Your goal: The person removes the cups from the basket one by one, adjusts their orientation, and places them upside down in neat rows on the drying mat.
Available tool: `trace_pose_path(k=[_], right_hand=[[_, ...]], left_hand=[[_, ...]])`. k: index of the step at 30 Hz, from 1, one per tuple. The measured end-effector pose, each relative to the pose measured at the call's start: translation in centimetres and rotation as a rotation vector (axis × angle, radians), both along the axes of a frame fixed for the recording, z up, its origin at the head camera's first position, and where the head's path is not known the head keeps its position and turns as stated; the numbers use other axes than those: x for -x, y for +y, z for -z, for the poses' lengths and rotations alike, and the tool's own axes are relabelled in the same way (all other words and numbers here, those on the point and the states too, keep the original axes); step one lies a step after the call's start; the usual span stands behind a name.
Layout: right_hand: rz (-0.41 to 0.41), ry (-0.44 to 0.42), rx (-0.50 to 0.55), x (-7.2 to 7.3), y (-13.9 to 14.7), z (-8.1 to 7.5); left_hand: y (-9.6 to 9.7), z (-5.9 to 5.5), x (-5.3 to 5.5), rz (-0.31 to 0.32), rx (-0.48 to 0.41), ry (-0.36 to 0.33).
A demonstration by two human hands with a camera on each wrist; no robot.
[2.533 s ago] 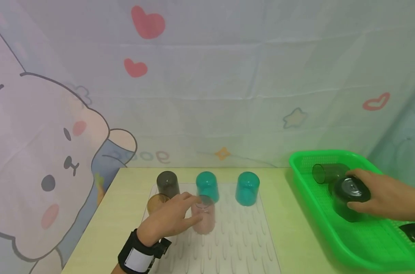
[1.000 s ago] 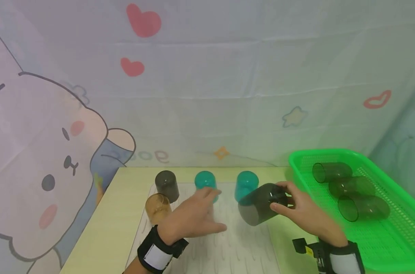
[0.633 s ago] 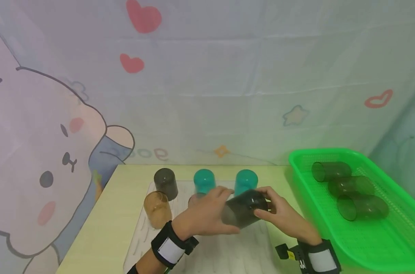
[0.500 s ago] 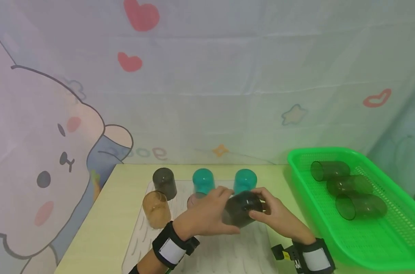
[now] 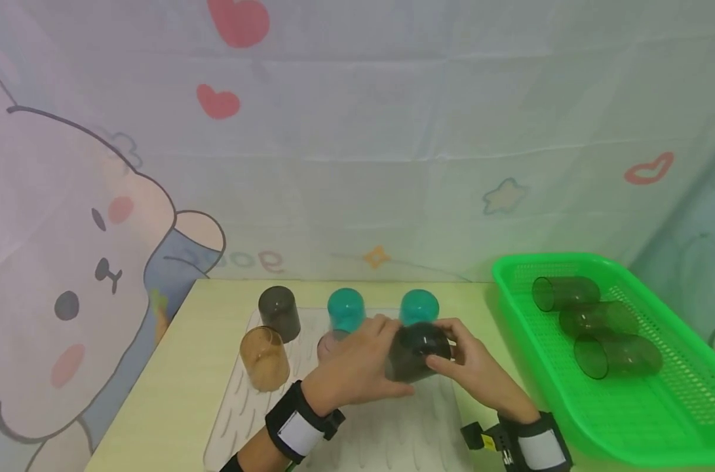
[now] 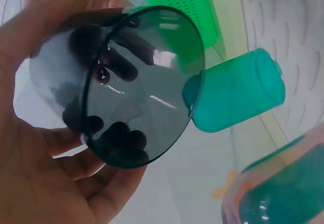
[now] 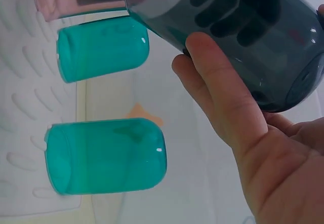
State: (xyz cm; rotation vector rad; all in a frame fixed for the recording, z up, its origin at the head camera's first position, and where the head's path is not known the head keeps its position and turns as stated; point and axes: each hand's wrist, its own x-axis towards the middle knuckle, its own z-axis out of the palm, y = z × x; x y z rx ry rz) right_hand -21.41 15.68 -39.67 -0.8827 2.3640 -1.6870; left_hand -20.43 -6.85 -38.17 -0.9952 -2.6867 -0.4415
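A dark grey see-through cup [image 5: 413, 360] is held above the white ridged mat [image 5: 392, 436], tilted with its mouth towards my left hand [image 5: 357, 364]. The left fingers and thumb curl round the cup near its rim, as the left wrist view shows. At the base end, my right hand [image 5: 478, 370] grips the same cup between thumb and fingers. Behind the left hand a pink cup [image 5: 331, 342] is mostly hidden. Two teal cups [image 5: 347, 308] stand mouth down at the mat's back, alongside another dark grey cup [image 5: 280, 314]. An amber cup [image 5: 265, 359] stands nearer, at left.
On the right sits a green perforated basket [image 5: 658, 416], with three smoky cups [image 5: 617, 356] lying on their sides in it. A pale yellow tabletop [image 5: 174, 367] carries mat and basket. Behind it hangs a printed cloth [image 5: 357, 164].
My right hand has lifted the dark cup out of the basket and carried it left over the mat. My left hand has left the pink cup and taken hold of the dark one.
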Motion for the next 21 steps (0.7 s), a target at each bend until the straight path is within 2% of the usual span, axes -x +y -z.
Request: trace_pose_path(k=[2, 5, 10, 15, 21], right_hand=[[0.008, 0.0, 0.004, 0.0, 0.0, -0.2], [-0.007, -0.014, 0.008, 0.0, 0.2, -0.3], [-0.021, -0.031, -0.019, -0.2, 0.2, -0.4], [-0.027, -0.037, -0.03, -0.3, 0.4, -0.8], [-0.037, 0.024, 0.058, -0.3, 1.9, -1.3]], left_hand=[[0.1, -0.1, 0.1, -0.003, 0.0, 0.038], [0.2, -0.2, 0.2, -0.009, -0.005, 0.058], [0.3, 0.5, 0.2, -0.02, -0.03, 0.039], [0.5, 1.2, -0.2, -0.03, -0.109, 0.035], [1.0, 2.3, -0.7, -0.06, -0.23, 0.024]])
